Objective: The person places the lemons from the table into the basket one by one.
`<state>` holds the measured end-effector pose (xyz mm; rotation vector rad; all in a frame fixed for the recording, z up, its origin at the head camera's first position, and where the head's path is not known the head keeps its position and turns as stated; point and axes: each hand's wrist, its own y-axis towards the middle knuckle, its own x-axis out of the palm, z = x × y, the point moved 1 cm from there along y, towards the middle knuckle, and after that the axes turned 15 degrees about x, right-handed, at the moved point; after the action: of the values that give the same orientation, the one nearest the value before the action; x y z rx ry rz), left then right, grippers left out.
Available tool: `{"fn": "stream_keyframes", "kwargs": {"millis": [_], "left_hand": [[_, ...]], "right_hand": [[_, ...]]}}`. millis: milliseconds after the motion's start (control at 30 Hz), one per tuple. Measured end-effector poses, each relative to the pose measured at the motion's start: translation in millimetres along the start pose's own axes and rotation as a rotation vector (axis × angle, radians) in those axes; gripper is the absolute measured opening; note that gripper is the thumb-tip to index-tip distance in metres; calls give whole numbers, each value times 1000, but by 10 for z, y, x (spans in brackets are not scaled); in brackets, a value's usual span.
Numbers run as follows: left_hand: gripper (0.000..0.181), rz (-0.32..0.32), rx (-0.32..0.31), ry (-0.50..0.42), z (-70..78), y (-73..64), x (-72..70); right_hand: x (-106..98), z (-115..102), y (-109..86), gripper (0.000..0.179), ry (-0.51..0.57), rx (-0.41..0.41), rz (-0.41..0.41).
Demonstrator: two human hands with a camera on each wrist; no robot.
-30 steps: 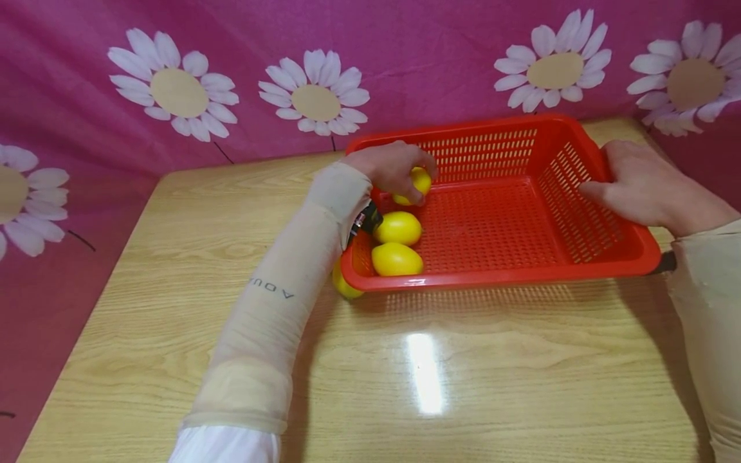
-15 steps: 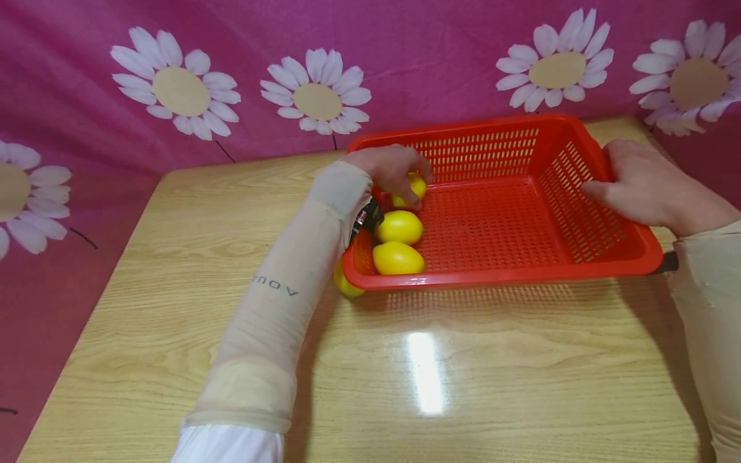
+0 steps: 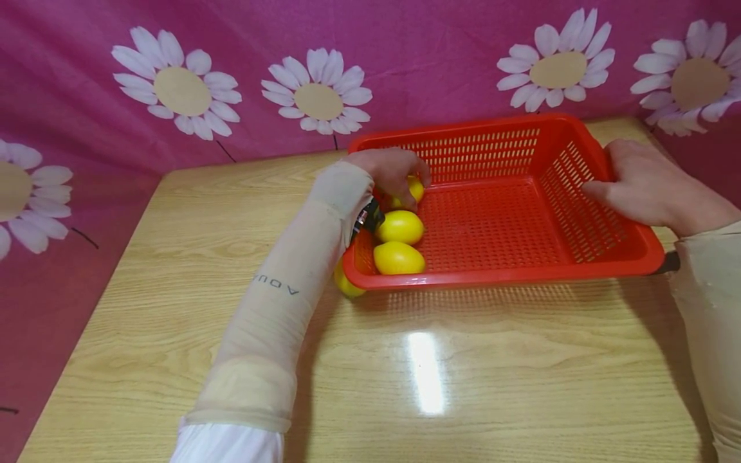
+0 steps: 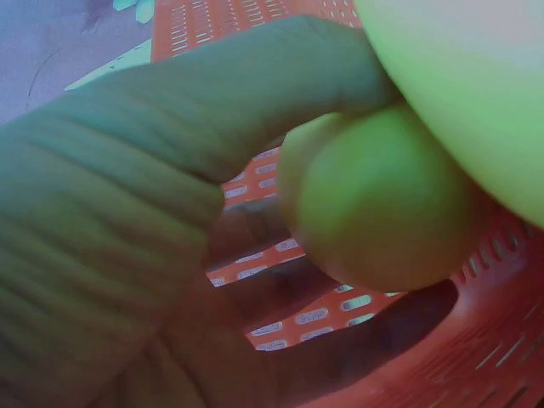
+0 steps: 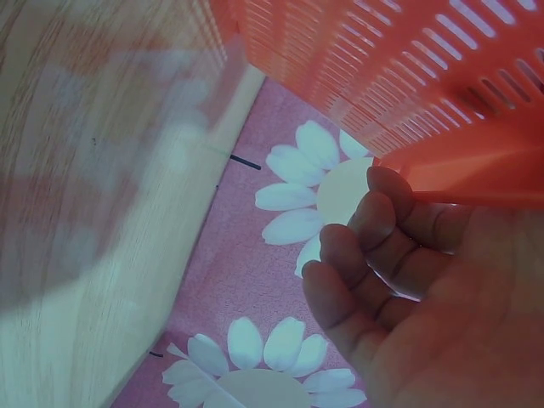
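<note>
A lemon (image 3: 415, 190) is grasped by the left hand (image 3: 392, 170) inside the red basket (image 3: 492, 278), near its far left corner. At the same end, a second lemon (image 3: 401, 227) and a third lemon (image 3: 399, 258) are lined up nearer. The basket's right rim is gripped by the right hand (image 3: 651, 186). On the worktop (image 3: 521, 373), a fourth lemon (image 3: 350, 283) is partly hidden by the near left corner.

Your bare left hand (image 3: 395, 171) curls its fingers (image 4: 374, 340), beige-sleeved left forearm (image 3: 263, 302) outstretched. Your bare right hand (image 3: 657, 186) grips, thumb (image 3: 597, 191) extended.
</note>
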<state>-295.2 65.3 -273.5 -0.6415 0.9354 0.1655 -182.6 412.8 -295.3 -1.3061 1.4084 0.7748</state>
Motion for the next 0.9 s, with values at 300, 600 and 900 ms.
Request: {"fn": "stream_keyframes", "kwargs": {"millis": [300, 600, 900], "left_hand": [[51, 8, 13, -12, -10, -3, 9], [53, -4, 3, 12, 20, 2, 8], [53, -24, -23, 61, 99, -1, 4]], "right_hand": [[-7, -10, -2, 44, 7, 8, -13], [-13, 23, -8, 44, 19, -23, -4], [-17, 8, -41, 45, 35, -19, -17]]}}
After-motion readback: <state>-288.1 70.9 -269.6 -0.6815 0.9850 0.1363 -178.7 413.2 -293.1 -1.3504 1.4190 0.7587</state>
